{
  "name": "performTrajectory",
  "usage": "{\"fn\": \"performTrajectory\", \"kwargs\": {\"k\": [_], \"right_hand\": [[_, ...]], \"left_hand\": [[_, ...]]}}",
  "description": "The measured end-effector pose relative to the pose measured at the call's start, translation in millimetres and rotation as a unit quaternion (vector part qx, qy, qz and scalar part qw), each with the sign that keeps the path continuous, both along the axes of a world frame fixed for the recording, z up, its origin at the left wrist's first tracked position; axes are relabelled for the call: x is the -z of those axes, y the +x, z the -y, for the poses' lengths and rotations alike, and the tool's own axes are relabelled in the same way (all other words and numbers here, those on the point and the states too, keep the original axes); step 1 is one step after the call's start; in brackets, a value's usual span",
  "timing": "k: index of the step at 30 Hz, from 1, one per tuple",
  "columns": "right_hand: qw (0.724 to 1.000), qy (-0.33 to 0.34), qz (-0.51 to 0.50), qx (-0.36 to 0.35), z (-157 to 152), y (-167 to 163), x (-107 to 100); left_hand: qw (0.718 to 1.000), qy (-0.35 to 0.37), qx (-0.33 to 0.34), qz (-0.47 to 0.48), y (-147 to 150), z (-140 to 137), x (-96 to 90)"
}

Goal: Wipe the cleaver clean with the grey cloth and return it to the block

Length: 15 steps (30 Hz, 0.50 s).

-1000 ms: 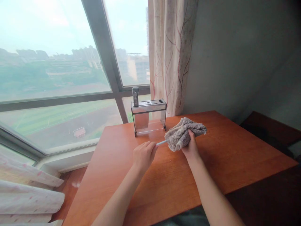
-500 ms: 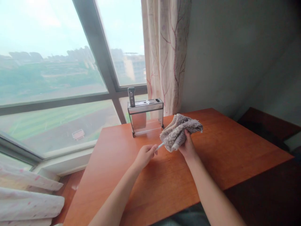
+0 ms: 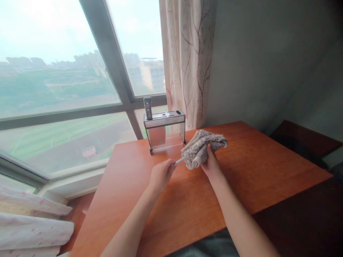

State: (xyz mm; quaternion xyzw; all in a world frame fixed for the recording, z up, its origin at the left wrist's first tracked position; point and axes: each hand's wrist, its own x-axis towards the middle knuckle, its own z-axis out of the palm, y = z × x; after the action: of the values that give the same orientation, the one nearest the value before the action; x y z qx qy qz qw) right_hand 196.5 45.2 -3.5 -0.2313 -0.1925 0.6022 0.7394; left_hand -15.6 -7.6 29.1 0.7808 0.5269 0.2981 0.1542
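My left hand (image 3: 163, 174) pinches the near end of a thin pale-blue rod (image 3: 180, 160). The rod's other end runs into a folded, fluffy grey cloth (image 3: 199, 150) and is hidden there, so its kind does not show. Wrapped around the cloth from below, my right hand (image 3: 210, 163) has its thumb pressed on top. Both hands are above the wooden table (image 3: 187, 207). Beyond them stands a clear-sided knife block (image 3: 166, 132) with a metal-look frame, and a grey handle (image 3: 148, 108) sticks up from its left end.
A large window (image 3: 59, 78) fills the left and back, with a patterned curtain (image 3: 187, 64) beside it. More curtain (image 3: 32, 228) hangs at the lower left. A grey wall (image 3: 254, 64) rises behind the table, and a dark wooden surface (image 3: 305, 139) is at the right.
My left hand has shifted slightly left and up, and a little more of the pale-blue rod shows out of the cloth. The right hand still grips the cloth.
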Motion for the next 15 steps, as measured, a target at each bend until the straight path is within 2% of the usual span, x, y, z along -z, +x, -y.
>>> {"fn": "performTrajectory", "kwargs": {"k": [6, 9, 11, 15], "right_hand": [[0.998, 0.02, -0.012, -0.057, 7, 4, -2], [0.997, 0.018, -0.016, -0.067, 11, 3, -4], [0.997, 0.014, -0.021, -0.071, 13, 2, -5], [0.997, 0.008, -0.028, -0.078, 16, -1, -7]], "left_hand": [[0.997, -0.031, 0.043, 0.064, -2, 0, -3.4], [0.986, -0.094, 0.062, 0.12, 1, 0, -0.7], [0.967, -0.161, 0.071, 0.183, 4, 0, 0.6], [0.911, -0.275, 0.096, 0.293, 9, 4, -3.6]]}}
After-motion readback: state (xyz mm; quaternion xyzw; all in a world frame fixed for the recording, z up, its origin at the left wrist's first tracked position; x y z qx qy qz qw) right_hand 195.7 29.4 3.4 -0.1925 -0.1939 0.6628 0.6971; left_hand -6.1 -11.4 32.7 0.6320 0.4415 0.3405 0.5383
